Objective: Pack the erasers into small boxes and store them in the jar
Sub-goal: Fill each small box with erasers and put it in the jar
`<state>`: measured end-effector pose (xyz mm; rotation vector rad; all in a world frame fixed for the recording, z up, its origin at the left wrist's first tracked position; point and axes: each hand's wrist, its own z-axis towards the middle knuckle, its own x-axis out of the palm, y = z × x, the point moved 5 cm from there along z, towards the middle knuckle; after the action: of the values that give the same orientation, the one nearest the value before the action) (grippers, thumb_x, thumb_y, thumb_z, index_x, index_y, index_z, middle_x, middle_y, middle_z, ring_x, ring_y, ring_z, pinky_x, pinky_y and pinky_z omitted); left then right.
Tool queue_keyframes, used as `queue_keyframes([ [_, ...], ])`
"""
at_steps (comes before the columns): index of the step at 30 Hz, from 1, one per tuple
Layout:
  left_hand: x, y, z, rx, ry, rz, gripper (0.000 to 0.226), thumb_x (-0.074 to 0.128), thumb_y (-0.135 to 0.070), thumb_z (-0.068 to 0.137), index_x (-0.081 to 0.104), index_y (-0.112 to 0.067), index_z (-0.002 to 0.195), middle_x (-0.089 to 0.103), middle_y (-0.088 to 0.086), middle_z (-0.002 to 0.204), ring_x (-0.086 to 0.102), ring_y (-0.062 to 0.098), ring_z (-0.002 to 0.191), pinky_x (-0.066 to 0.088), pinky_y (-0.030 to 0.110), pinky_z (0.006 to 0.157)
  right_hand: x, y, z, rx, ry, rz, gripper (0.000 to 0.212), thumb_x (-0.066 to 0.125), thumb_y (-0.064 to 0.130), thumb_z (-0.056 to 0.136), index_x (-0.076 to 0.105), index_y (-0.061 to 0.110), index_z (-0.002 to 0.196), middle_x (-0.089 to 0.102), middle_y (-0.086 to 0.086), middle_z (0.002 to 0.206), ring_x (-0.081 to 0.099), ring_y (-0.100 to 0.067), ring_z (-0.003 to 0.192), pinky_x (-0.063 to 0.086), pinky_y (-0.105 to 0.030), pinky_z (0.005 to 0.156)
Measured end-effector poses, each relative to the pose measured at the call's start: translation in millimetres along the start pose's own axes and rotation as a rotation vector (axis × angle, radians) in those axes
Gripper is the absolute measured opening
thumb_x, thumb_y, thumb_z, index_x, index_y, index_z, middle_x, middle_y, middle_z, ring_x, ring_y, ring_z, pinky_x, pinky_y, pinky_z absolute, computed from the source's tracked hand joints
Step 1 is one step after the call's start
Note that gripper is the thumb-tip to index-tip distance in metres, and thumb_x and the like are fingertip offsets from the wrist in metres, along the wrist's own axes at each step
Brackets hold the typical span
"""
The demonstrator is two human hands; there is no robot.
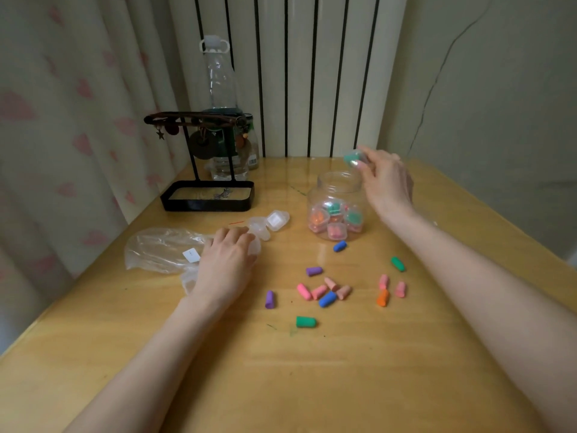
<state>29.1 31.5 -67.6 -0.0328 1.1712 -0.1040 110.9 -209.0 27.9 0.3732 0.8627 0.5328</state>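
My right hand [385, 179] pinches a small clear box with green erasers [352, 158] just above the open mouth of the clear jar [335, 189]. Several filled small boxes lie inside the jar. My left hand [226, 260] rests on the table with its fingers curled over an empty clear box [254, 245]. Two more empty small boxes [276, 220] sit just beyond it. Several loose erasers [326, 292] in pink, blue, purple, green and orange are scattered on the wooden table [281, 370] in front of the jar.
A crumpled clear plastic bag [159, 248] lies under and left of my left hand. A black jewellery stand with a tray [207, 195] and a tall plastic bottle [218, 85] stand at the back left. A radiator and a curtain are behind the table.
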Motion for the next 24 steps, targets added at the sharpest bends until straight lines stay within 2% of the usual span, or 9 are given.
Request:
queue_keyframes([
  [4,-2.0,-3.0,3.5,0.052,-0.06,0.067,0.033,0.058,-0.027,0.088,0.061,-0.008,0.115,0.058,0.008,0.12,0.046,0.031,0.11,0.037,0.038,0.087,23.5,-6.5,7.6,0.013,0.228,-0.131,0.028,0.052,0.027,0.095,0.064,0.019,0.119,0.061,-0.006,0.123,0.044,-0.027,0.122,0.039,-0.037,0.097],
  [9,0.5,-2.9,5.4,0.018,-0.013,0.058,0.031,0.057,-0.026,0.087,0.051,-0.01,0.113,0.062,0.008,0.113,0.045,0.029,0.107,0.033,0.035,0.084,-0.8,6.2,-28.8,-0.202,0.014,0.04,0.025,0.056,0.006,0.088,0.068,0.016,0.108,0.063,-0.004,0.105,0.054,-0.021,0.098,0.038,-0.023,0.081],
  [10,0.7,-1.7,5.9,0.003,-0.011,0.061,0.036,0.057,-0.028,0.086,0.049,-0.012,0.117,0.061,0.007,0.115,0.045,0.029,0.108,0.033,0.035,0.085,-1.4,8.1,-37.7,-0.223,0.06,0.09,0.024,0.057,0.004,0.087,0.069,0.016,0.104,0.064,-0.001,0.1,0.056,-0.02,0.093,0.04,-0.023,0.078],
  [13,-2.6,1.6,6.5,-0.028,-0.036,0.078,0.045,0.06,-0.035,0.084,0.052,-0.016,0.124,0.058,0.007,0.118,0.046,0.03,0.111,0.033,0.036,0.086,14.7,10.0,-66.3,-0.204,0.383,0.12,0.017,0.063,0.011,0.085,0.073,0.022,0.093,0.066,0.009,0.093,0.059,-0.014,0.083,0.041,-0.019,0.071],
  [15,-13.9,-0.3,4.9,0.001,-0.167,0.04,0.044,0.067,-0.037,0.079,0.06,-0.015,0.117,0.061,0.009,0.111,0.05,0.031,0.103,0.035,0.038,0.082,23.4,1.1,-76.7,-0.183,0.435,0.018,0.019,0.062,0.012,0.086,0.073,0.025,0.094,0.067,0.005,0.099,0.057,-0.014,0.09,0.04,-0.021,0.074],
  [17,-28.2,-6.7,0.4,0.055,-0.331,-0.134,0.043,0.072,-0.036,0.076,0.064,-0.015,0.114,0.06,0.009,0.103,0.054,0.029,0.094,0.038,0.037,0.075,28.7,-10.8,-80.6,-0.169,0.444,-0.104,0.029,0.056,0.007,0.088,0.07,0.028,0.104,0.063,0.004,0.114,0.052,-0.017,0.109,0.04,-0.026,0.087],
  [18,-33.4,-10.3,-1.9,0.066,-0.346,-0.305,0.043,0.07,-0.035,0.079,0.062,-0.017,0.117,0.057,0.007,0.104,0.056,0.024,0.092,0.041,0.033,0.073,33.8,-16.0,-83.4,-0.181,0.486,-0.14,0.036,0.053,0.004,0.089,0.068,0.029,0.11,0.06,0.006,0.123,0.047,-0.017,0.118,0.037,-0.027,0.095],
  [21,-33.2,-25.5,-6.7,0.015,-0.105,-0.927,0.042,0.058,-0.03,0.088,0.051,-0.026,0.129,0.05,0.002,0.112,0.064,0.011,0.087,0.052,0.02,0.073,50.1,-24.6,-91.2,-0.218,0.571,-0.165,0.041,0.051,0.002,0.09,0.063,0.029,0.119,0.051,0.008,0.134,0.041,-0.018,0.126,0.03,-0.028,0.105],
  [24,-30.8,-33.8,-10.5,-0.083,0.084,-1.259,0.028,0.055,-0.02,0.091,0.059,-0.02,0.119,0.053,0.008,0.113,0.07,0.014,0.082,0.055,0.021,0.067,53.4,-29.1,-87.9,-0.133,0.505,-0.089,0.021,0.06,0.005,0.087,0.07,0.016,0.103,0.053,-0.001,0.107,0.049,-0.019,0.111,0.036,-0.023,0.093],
])
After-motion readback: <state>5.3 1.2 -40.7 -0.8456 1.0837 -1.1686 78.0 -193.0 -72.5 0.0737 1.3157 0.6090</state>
